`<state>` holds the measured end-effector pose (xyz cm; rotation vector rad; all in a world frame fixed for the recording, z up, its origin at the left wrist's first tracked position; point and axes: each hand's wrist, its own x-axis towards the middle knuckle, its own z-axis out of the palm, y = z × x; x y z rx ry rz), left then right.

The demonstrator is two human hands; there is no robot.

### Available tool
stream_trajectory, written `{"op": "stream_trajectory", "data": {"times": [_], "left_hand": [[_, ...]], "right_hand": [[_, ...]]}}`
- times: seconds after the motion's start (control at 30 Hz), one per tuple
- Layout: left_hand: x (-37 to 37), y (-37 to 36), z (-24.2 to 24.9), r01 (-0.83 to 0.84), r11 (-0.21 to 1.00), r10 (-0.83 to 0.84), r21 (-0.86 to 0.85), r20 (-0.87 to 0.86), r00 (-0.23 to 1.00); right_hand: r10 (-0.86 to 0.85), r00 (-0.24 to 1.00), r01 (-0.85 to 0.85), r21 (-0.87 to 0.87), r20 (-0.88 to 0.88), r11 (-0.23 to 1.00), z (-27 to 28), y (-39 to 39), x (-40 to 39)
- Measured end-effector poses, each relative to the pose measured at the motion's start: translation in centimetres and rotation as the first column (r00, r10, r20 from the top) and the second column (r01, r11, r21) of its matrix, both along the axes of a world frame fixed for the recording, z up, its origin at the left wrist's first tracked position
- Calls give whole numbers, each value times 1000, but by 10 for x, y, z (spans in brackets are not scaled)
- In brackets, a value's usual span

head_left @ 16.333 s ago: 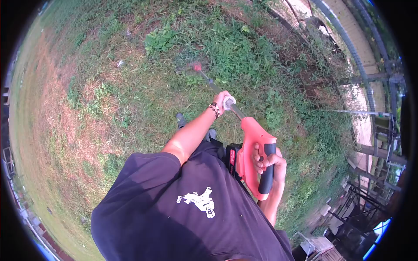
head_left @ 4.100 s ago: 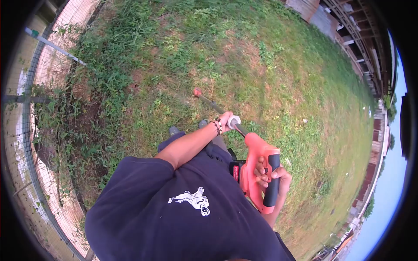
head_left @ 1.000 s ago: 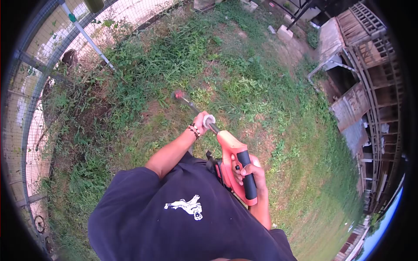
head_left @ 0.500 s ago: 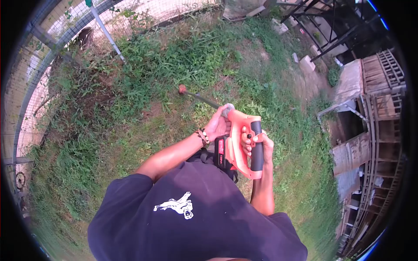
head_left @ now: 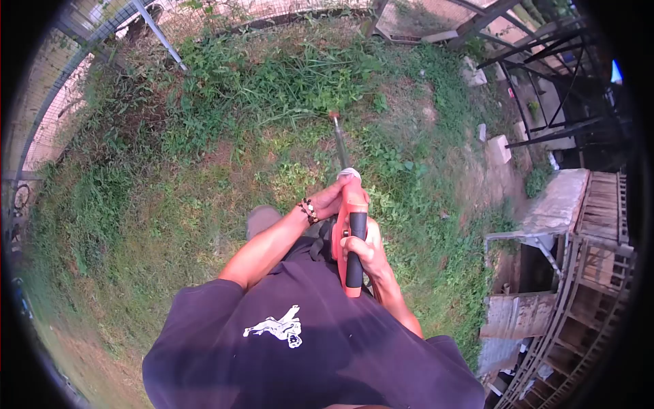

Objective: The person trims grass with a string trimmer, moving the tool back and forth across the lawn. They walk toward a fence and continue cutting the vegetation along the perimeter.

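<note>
An orange cordless string trimmer [head_left: 355, 196] points away from my body, its thin shaft [head_left: 340, 142] reaching forward over the grass. At the far end its small reddish head [head_left: 334, 115] sits close over the weeds. My right hand [head_left: 368, 249] is wrapped around the black rear grip, thumb across the top. Under the front of the housing, near the grey collar, my left hand [head_left: 328, 202] is closed around the tool, with its fingers partly hidden. A beaded bracelet [head_left: 308, 210] circles my left wrist.
Tall green weeds [head_left: 300, 78] grow ahead along a wire mesh fence [head_left: 75, 51]. A metal pole [head_left: 160, 34] leans at the upper left. On the right stand a weathered wooden structure [head_left: 603, 204], a pale block [head_left: 499, 150] and dark metal framing [head_left: 565, 88].
The trimmer has swung right at its far end, so the shaft points nearly straight ahead. The housing has turned more upright, hiding the battery. My view has shifted, and a shoe now shows at left.
</note>
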<state>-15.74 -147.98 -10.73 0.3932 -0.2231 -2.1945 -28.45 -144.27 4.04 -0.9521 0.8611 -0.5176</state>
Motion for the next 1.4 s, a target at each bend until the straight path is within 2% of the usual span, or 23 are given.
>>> {"op": "stream_trajectory", "data": {"times": [0.1, 0.2, 0.37, 0.4, 0.53, 0.63, 0.67, 0.77, 0.8, 1.0, 1.2, 1.4], "left_hand": [[-11, -5, 2, -54, 997, 57, -63, 39, 998], [-15, 1, 4, -124, 991, 125, -44, 14, 992], [-10, 26, 8, -269, 963, 265, 22, 116, 957], [-5, 30, 11, -293, 956, 285, 33, 148, 947], [7, 56, 22, -270, 957, 250, 104, 171, 953], [12, 56, 29, -262, 962, 244, 72, 196, 950], [9, 52, 33, -352, 935, 330, 48, 246, 911], [7, 32, 29, -279, 960, 273, 14, 173, 947], [0, 23, 34, -343, 939, 327, 32, 231, 917], [-30, -22, 42, -272, 962, 266, 23, 150, 952], [-51, -54, 37, -196, 979, 201, -49, 117, 973], [-50, -57, 40, -298, 953, 302, -52, 143, 943]], "right_hand": [[65, 998, -65, -3, -8, 998, -5, -12, -15], [105, 994, -105, 29, -2, 994, 1, -13, -22], [139, 989, -136, 69, -41, 988, 5, 0, -19], [147, 989, -149, 77, 20, 986, -2, 4, -21], [147, 989, -145, 51, -24, 988, -13, 22, -20], [157, 986, -160, 60, 54, 985, -18, 19, -21], [154, 986, -158, 55, 61, 986, -22, 14, -21], [139, 989, -142, 45, 53, 989, -27, -3, -30], [133, 990, -134, 34, 44, 990, -26, -9, -32], [9, 999, -10, 17, 38, 1000, -16, -33, -52], [9, 999, -11, -58, -34, 998, -9, -52, -64], [59, 998, -57, -93, 10, 994, -4, -65, -60]]}}
